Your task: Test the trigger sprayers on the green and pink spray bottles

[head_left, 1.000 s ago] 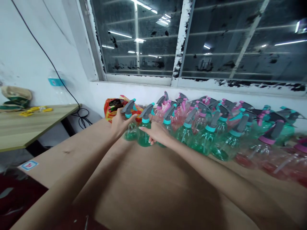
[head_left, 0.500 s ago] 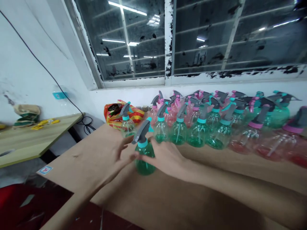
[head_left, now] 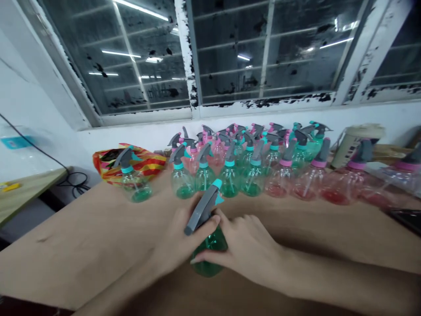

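Note:
A green spray bottle with a grey trigger head and a turquoise collar area is between my two hands, close in front of me. My left hand wraps round its neck just below the head, thumb across the front. Around the bottle's body curls my right hand, its thumb lying over the green side. Most of the collar is hidden by my fingers. Another green spray bottle stands alone to the left, beyond my left hand.
Several green and pink spray bottles stand in rows along the wall under the window. A red and yellow bag lies at the back left of the brown table. A beige container and a dark flat object are at right.
The green spray bottle has come nearer to me, away from the rows. My left hand, loosely beside it before, has closed round its neck. The view has turned to the right.

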A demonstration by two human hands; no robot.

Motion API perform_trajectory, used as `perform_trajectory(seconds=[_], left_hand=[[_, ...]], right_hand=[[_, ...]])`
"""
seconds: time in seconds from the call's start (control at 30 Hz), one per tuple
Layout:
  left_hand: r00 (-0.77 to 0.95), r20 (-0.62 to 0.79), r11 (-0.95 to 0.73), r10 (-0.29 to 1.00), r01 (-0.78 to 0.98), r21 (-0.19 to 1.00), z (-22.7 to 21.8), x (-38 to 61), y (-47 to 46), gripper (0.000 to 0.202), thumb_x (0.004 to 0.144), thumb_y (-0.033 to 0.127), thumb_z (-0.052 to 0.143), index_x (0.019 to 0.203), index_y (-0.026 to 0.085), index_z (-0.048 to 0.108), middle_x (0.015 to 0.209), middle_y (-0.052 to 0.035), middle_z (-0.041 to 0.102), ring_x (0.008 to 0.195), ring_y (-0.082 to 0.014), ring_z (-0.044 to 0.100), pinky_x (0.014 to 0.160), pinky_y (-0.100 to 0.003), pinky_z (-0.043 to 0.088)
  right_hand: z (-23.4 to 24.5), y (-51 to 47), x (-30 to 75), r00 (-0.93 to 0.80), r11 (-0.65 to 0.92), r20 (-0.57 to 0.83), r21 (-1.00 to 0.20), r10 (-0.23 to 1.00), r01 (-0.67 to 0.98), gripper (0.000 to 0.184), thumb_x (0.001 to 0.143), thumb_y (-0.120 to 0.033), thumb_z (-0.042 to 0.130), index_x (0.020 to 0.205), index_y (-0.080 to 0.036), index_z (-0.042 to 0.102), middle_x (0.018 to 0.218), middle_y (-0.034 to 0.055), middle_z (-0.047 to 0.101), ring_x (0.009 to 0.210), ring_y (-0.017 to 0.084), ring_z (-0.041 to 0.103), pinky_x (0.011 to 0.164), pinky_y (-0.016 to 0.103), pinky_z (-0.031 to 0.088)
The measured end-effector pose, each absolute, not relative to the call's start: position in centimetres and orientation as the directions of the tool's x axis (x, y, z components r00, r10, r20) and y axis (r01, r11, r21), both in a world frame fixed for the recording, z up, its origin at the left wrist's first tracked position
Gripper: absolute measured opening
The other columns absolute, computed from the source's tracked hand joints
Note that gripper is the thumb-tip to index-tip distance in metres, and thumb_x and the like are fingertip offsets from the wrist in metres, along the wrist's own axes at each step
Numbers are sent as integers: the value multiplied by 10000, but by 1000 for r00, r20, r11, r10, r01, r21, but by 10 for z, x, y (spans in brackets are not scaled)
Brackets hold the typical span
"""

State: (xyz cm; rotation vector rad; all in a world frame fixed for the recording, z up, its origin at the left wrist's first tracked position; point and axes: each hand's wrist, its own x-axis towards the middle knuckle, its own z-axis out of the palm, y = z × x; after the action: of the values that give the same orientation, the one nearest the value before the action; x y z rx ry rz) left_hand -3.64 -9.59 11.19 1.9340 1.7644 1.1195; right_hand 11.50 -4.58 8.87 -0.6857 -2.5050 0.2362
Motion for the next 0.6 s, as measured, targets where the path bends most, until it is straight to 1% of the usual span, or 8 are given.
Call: perform_trajectory(seconds=[0.1, 0.2, 0.27, 0.33, 0.37, 0.43, 0.5, 0.6], left_hand=[[-23, 358, -261, 933, 642, 721, 106, -15, -75, 259, 794, 305, 542, 1052, 283, 536, 927, -5, 673, 852, -211, 642, 761, -360, 538], [12, 352, -302, 936, 545, 782, 102, 1, -56, 300, 766, 246, 514, 1064, 278, 526, 969, -23, 671, 897, -218, 651, 823, -386, 529], [20, 346, -312, 938, 486, 816, 101, 8, -46, 340, 751, 221, 489, 1084, 281, 522, 1042, -28, 661, 944, -219, 646, 875, -395, 511], [19, 335, -308, 942, 445, 841, 102, 12, -38, 384, 749, 211, 488, 1124, 288, 511, 1120, -24, 639, 996, -220, 632, 909, -394, 495], [19, 331, -307, 944, 423, 852, 102, 13, -34, 404, 749, 204, 493, 1142, 292, 509, 1156, -19, 625, 1019, -220, 623, 921, -389, 487], [26, 331, -315, 943, 384, 868, 102, 14, -28, 427, 743, 181, 498, 1154, 294, 524, 1198, -8, 608, 1056, -219, 606, 936, -377, 476], [32, 331, -319, 943, 371, 872, 101, 14, -23, 427, 736, 164, 499, 1140, 291, 554, 1192, -2, 615, 1057, -218, 604, 920, -366, 483], [57, 328, -323, 943, 394, 860, 102, 14, -17, 414, 729, 173, 498, 1119, 283, 582, 1156, -2, 635, 1028, -221, 613, 851, -353, 511]], right_hand=[[83, -34, 135, -701, 837, 457, -289, 547, 465, 715, 730, -747, 419, 1079, -144, 583, 717, 90, 698, 543, 249, 653, 420, 302, 315], [72, -21, 154, -702, 808, 401, -312, 589, 500, 694, 754, -733, 398, 1040, -129, 587, 692, 93, 691, 554, 256, 650, 438, 313, 369], [61, -9, 167, -706, 798, 373, -313, 602, 515, 653, 773, -715, 388, 982, -133, 598, 762, 110, 690, 651, 271, 659, 506, 343, 443], [48, 6, 181, -725, 818, 380, -296, 574, 493, 616, 796, -681, 397, 1020, -140, 590, 940, 139, 675, 851, 289, 642, 660, 403, 500], [41, 14, 189, -742, 838, 390, -288, 545, 464, 604, 807, -657, 411, 1088, -147, 569, 1051, 148, 647, 965, 289, 608, 758, 431, 497], [28, 30, 202, -779, 866, 384, -284, 496, 412, 591, 817, -615, 448, 1194, -167, 522, 1216, 144, 572, 1134, 277, 517, 917, 463, 438], [18, 44, 213, -797, 869, 358, -292, 486, 398, 585, 827, -582, 465, 1256, -183, 487, 1320, 132, 497, 1237, 267, 426, 999, 473, 375], [8, 57, 222, -807, 858, 314, -304, 501, 414, 600, 841, -557, 464, 1315, -189, 438, 1385, 122, 436, 1301, 260, 345, 1044, 490, 321]])
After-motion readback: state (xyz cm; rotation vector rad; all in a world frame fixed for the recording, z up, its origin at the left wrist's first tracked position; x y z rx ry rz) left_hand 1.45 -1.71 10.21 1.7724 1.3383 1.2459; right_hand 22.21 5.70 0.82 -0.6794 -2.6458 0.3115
